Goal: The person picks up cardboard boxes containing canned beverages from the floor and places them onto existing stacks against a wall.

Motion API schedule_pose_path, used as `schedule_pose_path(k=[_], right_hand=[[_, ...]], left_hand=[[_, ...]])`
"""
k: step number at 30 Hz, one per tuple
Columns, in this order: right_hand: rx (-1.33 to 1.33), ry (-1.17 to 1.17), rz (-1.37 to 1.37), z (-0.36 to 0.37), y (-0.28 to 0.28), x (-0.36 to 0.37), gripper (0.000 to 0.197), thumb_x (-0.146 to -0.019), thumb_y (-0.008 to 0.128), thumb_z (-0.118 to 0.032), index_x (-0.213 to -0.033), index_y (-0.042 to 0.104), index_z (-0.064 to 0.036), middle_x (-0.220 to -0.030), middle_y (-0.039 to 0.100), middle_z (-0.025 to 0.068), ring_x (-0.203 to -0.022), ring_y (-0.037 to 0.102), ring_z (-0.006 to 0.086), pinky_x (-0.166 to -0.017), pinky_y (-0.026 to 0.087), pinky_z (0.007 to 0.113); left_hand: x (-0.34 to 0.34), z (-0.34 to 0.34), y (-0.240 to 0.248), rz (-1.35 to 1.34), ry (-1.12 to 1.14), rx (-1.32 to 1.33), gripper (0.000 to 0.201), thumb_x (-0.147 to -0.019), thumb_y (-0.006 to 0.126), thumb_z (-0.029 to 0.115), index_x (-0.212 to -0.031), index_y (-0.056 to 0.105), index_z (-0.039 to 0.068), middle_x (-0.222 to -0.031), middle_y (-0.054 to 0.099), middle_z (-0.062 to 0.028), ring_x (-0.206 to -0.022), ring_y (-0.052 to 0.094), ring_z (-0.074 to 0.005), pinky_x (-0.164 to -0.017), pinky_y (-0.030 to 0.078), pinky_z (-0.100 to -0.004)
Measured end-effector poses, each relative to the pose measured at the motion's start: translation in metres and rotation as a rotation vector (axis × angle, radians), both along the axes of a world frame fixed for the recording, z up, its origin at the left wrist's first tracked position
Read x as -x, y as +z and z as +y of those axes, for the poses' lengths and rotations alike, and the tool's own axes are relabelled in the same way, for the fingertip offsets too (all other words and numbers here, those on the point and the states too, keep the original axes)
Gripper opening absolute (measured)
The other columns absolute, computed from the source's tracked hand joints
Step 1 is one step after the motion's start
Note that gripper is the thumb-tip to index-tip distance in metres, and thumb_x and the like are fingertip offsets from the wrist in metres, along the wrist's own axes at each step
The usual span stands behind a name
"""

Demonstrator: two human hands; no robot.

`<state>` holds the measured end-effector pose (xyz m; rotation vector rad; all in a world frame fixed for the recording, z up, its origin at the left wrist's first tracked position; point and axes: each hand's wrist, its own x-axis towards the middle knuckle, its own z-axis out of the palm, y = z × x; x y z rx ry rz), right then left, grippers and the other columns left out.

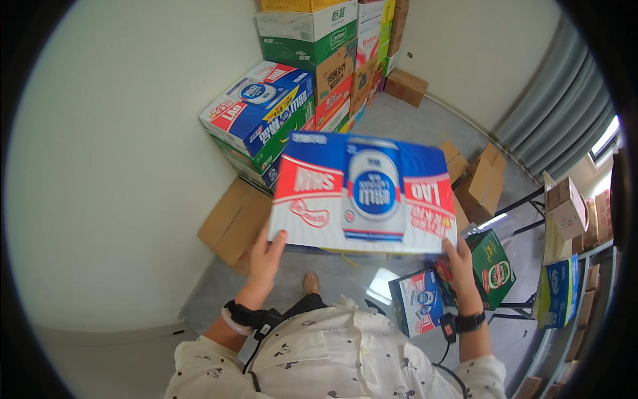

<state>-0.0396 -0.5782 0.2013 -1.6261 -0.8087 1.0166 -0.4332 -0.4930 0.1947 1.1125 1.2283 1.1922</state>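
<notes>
Both my hands hold up a wide drinks carton [372, 193], blue along its far side and red and white nearer me, with a large can pictured in its middle. My left hand [267, 256] grips its near left corner, thumb on the printed face. At the near right corner is my right hand [458, 263], its thumb on the edge. The fingers under the carton are hidden. Beyond it on the left, a similar drinks carton [259, 100] lies on top of a green carton [276, 146], in a low stack against taller stacks.
A brown cardboard box [232, 219] sits by the left wall. Open brown boxes [484, 186], a green carton [492, 269] and another blue-red-white carton [419, 302] stand on the right. Farther right are a shelf [565, 352] and a grey curtain [558, 93].
</notes>
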Motion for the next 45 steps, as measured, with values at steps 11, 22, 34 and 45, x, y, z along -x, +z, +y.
schedule_pose_path(k=[11,22,34,45], right_hand=[[-0.222,0.42,-0.113,0.31,0.062,0.14,0.047,-0.082,0.059,-0.031,-0.117,0.051,-0.0008,-0.088,0.06,0.0048,-0.073,0.055,0.0102,-0.061,0.046,0.023],[-0.136,0.749,-0.157,0.589,0.023,0.186,0.049,-0.077,0.061,-0.04,-0.108,0.055,-0.0029,-0.089,0.058,0.0048,-0.076,0.055,0.0115,-0.062,0.046,0.024],[-0.171,0.728,-0.107,0.6,0.013,0.186,0.056,-0.076,0.061,-0.043,-0.114,0.051,-0.0037,-0.098,0.059,0.0076,-0.081,0.056,0.0163,-0.066,0.05,0.031],[-0.485,0.511,-0.371,0.573,-0.013,0.183,0.072,-0.08,0.062,-0.035,-0.135,0.029,-0.002,-0.123,0.045,0.019,-0.109,0.047,0.0261,-0.091,0.038,0.03]], left_hand=[[0.114,0.107,0.041,-0.097,0.495,-0.059,0.048,-0.09,0.05,0.027,-0.13,0.035,0.006,-0.121,0.047,-0.008,-0.106,0.049,-0.0182,-0.093,0.038,-0.0355],[0.125,0.276,0.013,-0.146,0.665,0.058,0.05,-0.088,0.053,0.028,-0.131,0.036,0.011,-0.119,0.048,-0.0043,-0.104,0.048,-0.0142,-0.085,0.039,-0.0291],[0.133,0.283,0.006,-0.068,0.585,0.057,0.053,-0.086,0.052,0.037,-0.132,0.036,0.014,-0.116,0.05,-0.0048,-0.103,0.049,-0.0145,-0.082,0.039,-0.0288],[0.163,0.29,0.006,-0.217,0.34,0.125,0.065,-0.086,0.042,0.055,-0.136,0.028,0.015,-0.132,0.039,-0.0064,-0.119,0.038,-0.0201,-0.092,0.03,-0.0417]])
